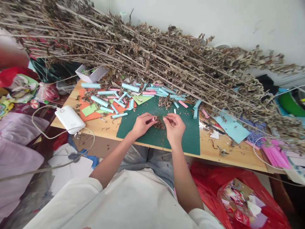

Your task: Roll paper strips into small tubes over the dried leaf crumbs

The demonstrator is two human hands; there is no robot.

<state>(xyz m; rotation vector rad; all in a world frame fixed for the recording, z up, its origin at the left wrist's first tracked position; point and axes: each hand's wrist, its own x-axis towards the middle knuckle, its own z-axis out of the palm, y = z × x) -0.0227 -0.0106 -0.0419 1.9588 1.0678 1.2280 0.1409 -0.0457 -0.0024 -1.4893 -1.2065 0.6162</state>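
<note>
Over the green cutting mat point(186, 140), my left hand point(142, 124) pinches a small paper tube point(154, 118), its open end turned toward my right hand and dark leaf bits showing at the mouth. My right hand point(175, 126) is closed in a pinch just to the right, apart from the tube; whatever is between its fingertips is too small to make out. Crumbled dried leaves point(160, 123) lie on the mat between both hands. Beyond them stand a short white roll point(175, 111) and another heap of crushed leaves point(165, 102).
Several blue and pink paper rolls point(130, 87) lie behind the mat, some on orange paper point(89, 115). Long dried stalks point(147, 54) span the table's back. A white power bank point(70, 119) with a cable sits left; a red plastic bag point(205, 181) of scraps is below right.
</note>
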